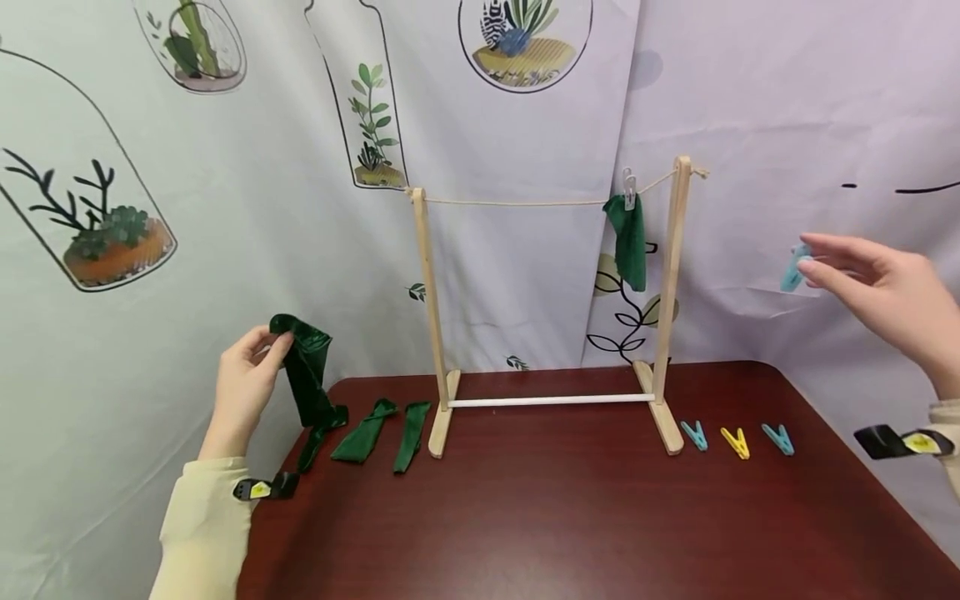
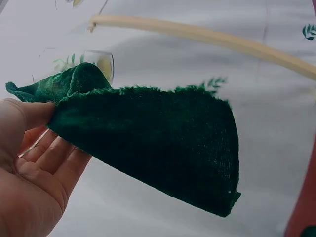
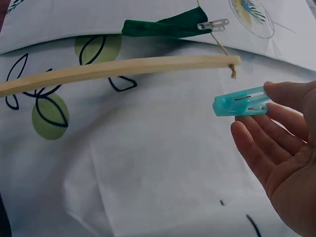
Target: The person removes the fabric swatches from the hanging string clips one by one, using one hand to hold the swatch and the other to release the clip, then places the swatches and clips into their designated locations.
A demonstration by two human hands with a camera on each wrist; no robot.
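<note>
My left hand [image 1: 243, 379] pinches a dark green velvety cloth [image 1: 306, 375] by its upper end, above the table's left edge. In the left wrist view the cloth [image 2: 153, 143] spreads out from between thumb and fingers. Off to the right, my right hand [image 1: 885, 292] holds a light blue clothespin [image 1: 795, 268] in the air between thumb and fingers. The right wrist view shows that clothespin [image 3: 239, 102] closed, with nothing in its tip. Between the hands stands a wooden rack with a string [image 1: 517, 203]. A green cloth [image 1: 630, 246] hangs there from a clear clothespin [image 1: 629, 190].
Green cloth strips [image 1: 365, 433] lie on the dark red table [image 1: 555, 508], left of the rack. Right of the rack lie two blue clothespins [image 1: 695, 436] and a yellow clothespin [image 1: 736, 443]. The rack's posts [image 1: 671, 283] rise near the table's back edge, before a printed curtain [image 1: 517, 292].
</note>
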